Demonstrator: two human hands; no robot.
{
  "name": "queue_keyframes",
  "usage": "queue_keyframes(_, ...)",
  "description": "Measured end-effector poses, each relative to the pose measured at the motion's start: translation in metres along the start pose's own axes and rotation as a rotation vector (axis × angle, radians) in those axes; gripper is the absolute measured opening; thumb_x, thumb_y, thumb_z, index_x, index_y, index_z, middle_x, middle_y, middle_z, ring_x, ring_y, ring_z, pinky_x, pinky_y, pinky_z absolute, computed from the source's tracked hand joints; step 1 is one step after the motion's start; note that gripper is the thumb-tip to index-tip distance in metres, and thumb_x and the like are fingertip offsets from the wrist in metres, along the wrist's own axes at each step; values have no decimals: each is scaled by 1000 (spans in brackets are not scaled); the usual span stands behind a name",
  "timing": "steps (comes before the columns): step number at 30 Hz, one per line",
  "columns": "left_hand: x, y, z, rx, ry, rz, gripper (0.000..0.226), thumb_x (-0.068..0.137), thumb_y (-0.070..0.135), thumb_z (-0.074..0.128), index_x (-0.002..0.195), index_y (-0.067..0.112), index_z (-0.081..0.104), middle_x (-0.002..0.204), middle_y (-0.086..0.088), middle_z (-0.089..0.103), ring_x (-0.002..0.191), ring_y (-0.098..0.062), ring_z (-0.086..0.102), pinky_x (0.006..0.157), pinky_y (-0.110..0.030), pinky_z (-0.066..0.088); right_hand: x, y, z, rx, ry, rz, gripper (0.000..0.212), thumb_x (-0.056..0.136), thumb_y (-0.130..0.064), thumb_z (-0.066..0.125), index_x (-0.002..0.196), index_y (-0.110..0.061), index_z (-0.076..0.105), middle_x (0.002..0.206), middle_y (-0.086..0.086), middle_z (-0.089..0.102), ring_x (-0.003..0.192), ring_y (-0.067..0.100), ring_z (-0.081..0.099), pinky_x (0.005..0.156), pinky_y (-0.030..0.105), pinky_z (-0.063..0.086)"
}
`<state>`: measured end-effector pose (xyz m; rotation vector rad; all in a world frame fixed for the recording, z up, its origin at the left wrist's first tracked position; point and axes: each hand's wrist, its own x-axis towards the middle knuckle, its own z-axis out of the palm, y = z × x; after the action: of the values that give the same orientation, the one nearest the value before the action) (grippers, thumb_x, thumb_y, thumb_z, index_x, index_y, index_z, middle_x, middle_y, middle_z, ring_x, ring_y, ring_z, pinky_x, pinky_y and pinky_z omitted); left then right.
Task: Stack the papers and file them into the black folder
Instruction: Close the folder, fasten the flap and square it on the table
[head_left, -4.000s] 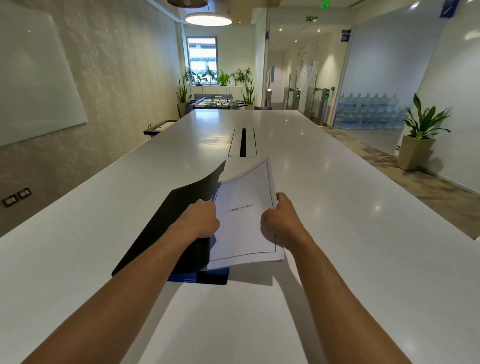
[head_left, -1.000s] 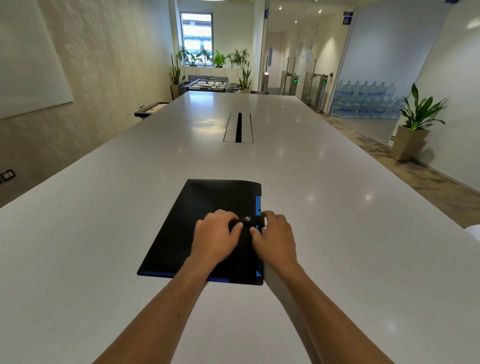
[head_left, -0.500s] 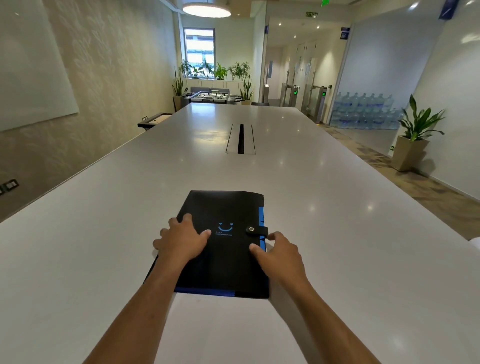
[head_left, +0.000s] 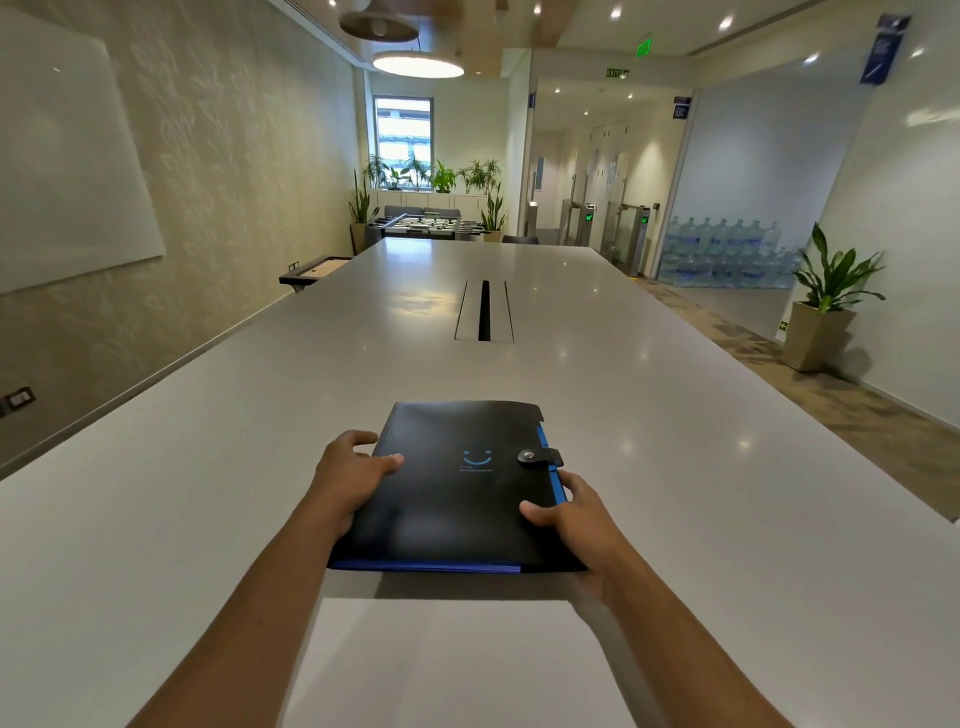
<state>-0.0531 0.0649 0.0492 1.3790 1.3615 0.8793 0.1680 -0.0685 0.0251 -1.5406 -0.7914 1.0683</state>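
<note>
The black folder (head_left: 457, 488) is closed, its snap strap fastened on the right edge, blue lining showing along the near and right sides. It is lifted slightly, its near edge above the white table (head_left: 208, 467), casting a shadow below. My left hand (head_left: 349, 478) grips its left edge, thumb on the cover. My right hand (head_left: 576, 517) grips the right edge just below the strap. No papers are visible; the folder's inside is hidden.
A cable slot (head_left: 484, 318) runs along the table's centre farther away. A potted plant (head_left: 826, 301) stands on the floor to the right, with stacked water bottles (head_left: 727, 254) behind glass. A whiteboard (head_left: 62, 166) hangs on the left wall.
Papers went into the open folder, the cover was shut and the strap snapped. Since half a second ago both hands moved from the cover to the side edges and raised the folder.
</note>
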Motion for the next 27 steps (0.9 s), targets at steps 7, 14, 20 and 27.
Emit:
queue_keyframes(7, 32, 8, -2, -56, -74, -5, 47, 80, 10, 75, 121, 19, 53, 109, -10, 67, 98, -29, 65, 89, -45, 53, 47, -19, 4, 67, 39, -100, 61, 83, -11, 72, 135, -24, 42, 120, 6, 61, 97, 27, 69, 83, 45, 59)
queue_keyframes(14, 91, 16, 2, 76, 51, 117, 31, 81, 7, 74, 108, 19, 64, 115, -6, 64, 101, -25, 59, 86, -37, 50, 117, -38, 23, 33, 85, -110, 68, 85, -12, 70, 143, -21, 36, 133, 9, 55, 108, 29, 62, 90, 48, 55)
queue_keyframes(20, 161, 25, 1, 186, 98, 179, 28, 80, 9, 75, 105, 15, 66, 115, -10, 65, 100, -25, 58, 86, -36, 48, 182, -46, 46, -89, 128, -135, 62, 84, -17, 69, 138, -17, 40, 134, 8, 54, 117, 27, 57, 98, 46, 51)
queue_keyframes(27, 225, 15, 4, 352, 106, 232, 26, 82, 8, 72, 107, 14, 68, 121, -12, 63, 107, -27, 57, 90, -34, 45, 245, -46, 61, -435, 163, -218, 50, 87, -24, 65, 130, -8, 47, 129, 10, 57, 113, 24, 57, 82, 24, 44)
